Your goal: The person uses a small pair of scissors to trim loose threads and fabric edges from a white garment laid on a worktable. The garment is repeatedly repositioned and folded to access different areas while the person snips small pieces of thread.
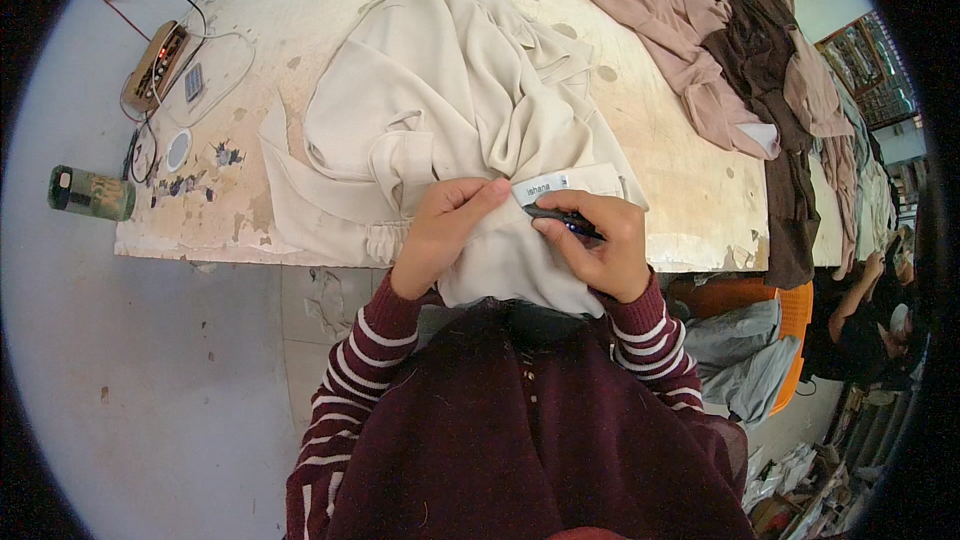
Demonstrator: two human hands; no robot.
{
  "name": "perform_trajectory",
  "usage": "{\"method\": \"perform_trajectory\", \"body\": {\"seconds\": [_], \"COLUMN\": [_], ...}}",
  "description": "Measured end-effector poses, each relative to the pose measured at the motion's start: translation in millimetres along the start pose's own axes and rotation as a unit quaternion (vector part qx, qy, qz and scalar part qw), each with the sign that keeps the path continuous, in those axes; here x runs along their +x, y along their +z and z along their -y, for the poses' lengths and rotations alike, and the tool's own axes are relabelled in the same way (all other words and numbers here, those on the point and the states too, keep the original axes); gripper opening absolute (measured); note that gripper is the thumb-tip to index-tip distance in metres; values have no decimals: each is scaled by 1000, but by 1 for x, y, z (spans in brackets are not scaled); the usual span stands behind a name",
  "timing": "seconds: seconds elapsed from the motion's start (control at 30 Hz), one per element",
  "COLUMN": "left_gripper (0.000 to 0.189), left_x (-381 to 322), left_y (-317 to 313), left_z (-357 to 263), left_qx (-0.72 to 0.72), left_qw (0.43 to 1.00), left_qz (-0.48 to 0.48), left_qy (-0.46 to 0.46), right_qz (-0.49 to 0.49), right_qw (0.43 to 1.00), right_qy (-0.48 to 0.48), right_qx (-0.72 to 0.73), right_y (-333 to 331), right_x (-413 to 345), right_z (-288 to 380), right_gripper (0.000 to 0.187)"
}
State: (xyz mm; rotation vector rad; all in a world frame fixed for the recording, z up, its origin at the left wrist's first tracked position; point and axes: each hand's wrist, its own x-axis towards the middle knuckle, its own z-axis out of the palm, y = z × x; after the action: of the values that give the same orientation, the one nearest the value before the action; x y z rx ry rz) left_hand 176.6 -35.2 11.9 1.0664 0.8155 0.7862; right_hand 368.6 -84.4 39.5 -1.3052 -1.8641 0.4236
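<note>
A cream fabric garment lies in folds on the worktable, and its near end hangs over the front edge toward my lap. My left hand pinches the cloth between thumb and fingers, close to a sewn-in white label that bears writing. In my right hand is a small dark tool, perhaps thread snips, held just below the label; the fingers cover much of it. A gathered elastic part of the garment shows left of my left wrist, with a loose fabric strap beyond it.
Pink and dark brown garments drape over the table's right side. Below stands an orange plastic basket with grey cloth. At left are a power strip with cables, a green phone case and the worktable edge. Another person sits far right.
</note>
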Motion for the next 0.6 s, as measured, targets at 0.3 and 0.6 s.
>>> {"method": "perform_trajectory", "body": {"seconds": [0.3, 0.6], "left_gripper": [32, 34], "left_x": [3, 7], "left_y": [-1, -4], "left_z": [5, 10], "left_qx": [0, 6], "left_qw": [1000, 999], "left_qz": [-6, -37], "left_qy": [15, 17], "right_qz": [-24, 17], "right_qw": [997, 994], "right_qy": [-12, -91], "right_qx": [69, 54], "right_y": [-2, 44], "right_x": [3, -6], "right_z": [9, 6], "right_gripper": [33, 48]}}
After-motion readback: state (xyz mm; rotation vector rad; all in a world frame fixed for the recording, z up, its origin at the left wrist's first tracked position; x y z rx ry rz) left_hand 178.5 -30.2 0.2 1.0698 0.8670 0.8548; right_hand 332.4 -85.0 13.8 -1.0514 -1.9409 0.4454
